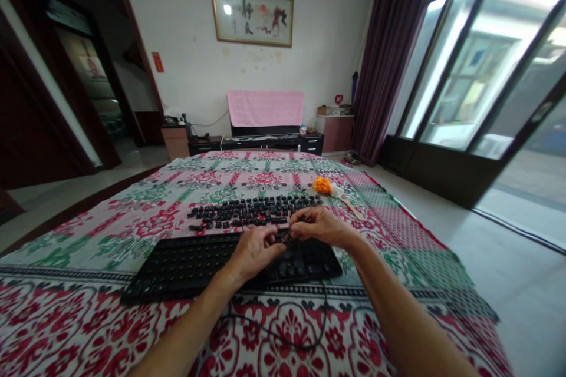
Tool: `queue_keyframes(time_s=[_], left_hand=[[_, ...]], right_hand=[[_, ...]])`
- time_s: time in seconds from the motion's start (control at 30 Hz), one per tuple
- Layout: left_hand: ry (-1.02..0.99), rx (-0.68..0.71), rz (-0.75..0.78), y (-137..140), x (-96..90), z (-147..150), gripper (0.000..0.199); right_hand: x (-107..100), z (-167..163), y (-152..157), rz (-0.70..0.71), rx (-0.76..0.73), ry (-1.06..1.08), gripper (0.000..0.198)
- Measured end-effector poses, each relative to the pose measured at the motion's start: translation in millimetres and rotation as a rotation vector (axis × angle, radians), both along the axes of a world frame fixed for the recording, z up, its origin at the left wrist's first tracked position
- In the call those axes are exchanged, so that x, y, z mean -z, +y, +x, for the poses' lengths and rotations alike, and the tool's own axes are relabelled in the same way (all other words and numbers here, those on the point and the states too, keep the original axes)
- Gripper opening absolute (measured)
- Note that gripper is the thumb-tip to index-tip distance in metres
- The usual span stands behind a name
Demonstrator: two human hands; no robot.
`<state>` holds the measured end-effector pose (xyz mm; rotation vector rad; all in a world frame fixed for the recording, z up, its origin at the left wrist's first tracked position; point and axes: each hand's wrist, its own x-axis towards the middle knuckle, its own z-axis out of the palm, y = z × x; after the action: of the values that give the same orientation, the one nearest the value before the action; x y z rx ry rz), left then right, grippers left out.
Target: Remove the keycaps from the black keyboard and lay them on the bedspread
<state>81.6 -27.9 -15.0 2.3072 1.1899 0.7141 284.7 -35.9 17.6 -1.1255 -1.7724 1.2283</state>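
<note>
A black computer keyboard (190, 262) lies on the patterned cloth, its left part stripped of keycaps with small stubs showing. Keycaps still sit on its right end. Behind it, several loose black keycaps (252, 210) are spread in a wide band. Over the keyboard's right half, my left hand (256, 253) is closed, thumb and fingers pinched close to the other hand. My right hand (321, 225) is closed too, fingertips meeting just above the keys. Whatever small dark thing lies between the fingers is too small to make out.
The keyboard's cable (305, 346) loops toward me across the patterned cloth (110, 330). Beyond the right hand lie an orange fluffy thing (322, 185) and a brush with a wooden handle (351, 207). A low cabinet bears a screen under a pink cloth (265, 108) at the wall.
</note>
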Motion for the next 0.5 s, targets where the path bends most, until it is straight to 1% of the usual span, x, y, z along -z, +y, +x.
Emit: queue_keyframes(time_s=[0.03,0.1,0.13,0.2,0.3,0.5], left_hand=[[0.051,0.012,0.045,-2.4,0.5,1.4,0.054],[0.176,0.070,0.100,-7.1,2.2,3.8,0.082],[0.246,0.106,0.102,-9.2,3.4,4.9,0.094],[0.376,0.131,0.067,-12.3,6.1,6.9,0.108],[0.480,0.086,0.019,-13.6,8.7,8.4,0.113],[0.486,0.081,-0.034,-12.1,6.3,6.7,0.115]], right_hand=[[-4.4,7.8,-1.0,0.017,0.004,-0.054,0.029],[-10.9,22.6,-3.4,0.041,0.072,-0.139,0.026],[-12.6,28.9,-4.8,0.026,0.088,-0.175,0.025],[-13.0,37.9,-7.7,-0.019,0.109,-0.214,0.022],[-9.9,42.5,-10.9,-0.062,0.116,-0.240,0.018],[-5.2,34.9,-8.2,-0.059,0.124,-0.202,0.021]])
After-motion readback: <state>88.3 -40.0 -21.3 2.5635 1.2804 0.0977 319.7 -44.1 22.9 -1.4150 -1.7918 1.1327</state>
